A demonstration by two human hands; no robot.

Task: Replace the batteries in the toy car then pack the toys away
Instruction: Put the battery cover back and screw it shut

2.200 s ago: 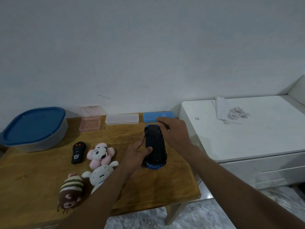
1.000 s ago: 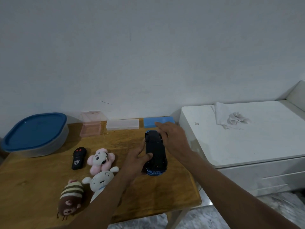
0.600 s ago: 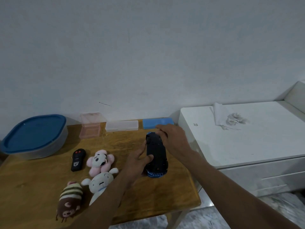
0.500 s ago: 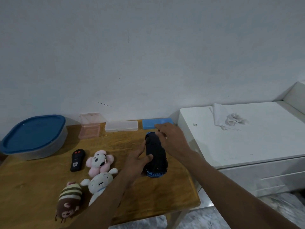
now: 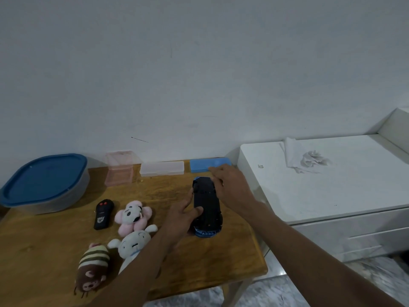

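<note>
Toward the right side of the wooden table (image 5: 44, 240) the toy car (image 5: 207, 207) lies underside up, the left hand (image 5: 181, 216) gripping its near left flank with thumb on the black chassis, the right hand (image 5: 230, 185) curling fingers over its far end; plush toys (image 5: 132, 216) and a remote (image 5: 101, 214) sit mid-table

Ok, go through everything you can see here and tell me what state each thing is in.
Blue toy car, upside down, black underside up.
Left hand, grips the car's side, thumb on its underside.
Right hand, fingers on the car's far end, grip unclear.
Grey plastic tub with blue lid, lid on.
Clear flat plastic case, shut.
Blue flat plastic case, shut.
Black remote control, lying buttons up.
White cabinet drawer, shut.
</note>
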